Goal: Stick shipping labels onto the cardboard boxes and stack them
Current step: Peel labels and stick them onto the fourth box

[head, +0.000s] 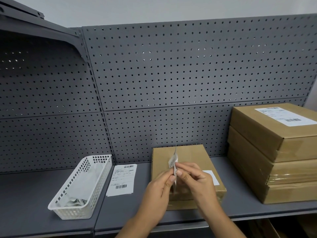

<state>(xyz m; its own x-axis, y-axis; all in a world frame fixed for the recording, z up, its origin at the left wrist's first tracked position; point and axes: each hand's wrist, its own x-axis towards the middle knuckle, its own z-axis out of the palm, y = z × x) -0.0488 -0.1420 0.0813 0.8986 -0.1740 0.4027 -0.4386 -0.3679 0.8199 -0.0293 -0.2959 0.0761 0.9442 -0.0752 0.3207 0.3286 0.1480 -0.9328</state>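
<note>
Shipping label point(173, 163) pinched upright and edge-on above flat brown cardboard box point(188, 157) at centre, spare labels point(122, 180) lying flat just left, taped box stack point(267, 131) at right, top one labelled

This is a stockroom or packing station. Grey metal shelving point(25, 194) with a perforated back panel point(171, 66) (the kind fitted in shops and warehouses) carries stacked cardboard boxes point(274, 152), one bearing a barcoded shipping label point(286, 115). Beside them lie printed labels point(121, 180) and a white plastic basket point(73, 213).
</note>
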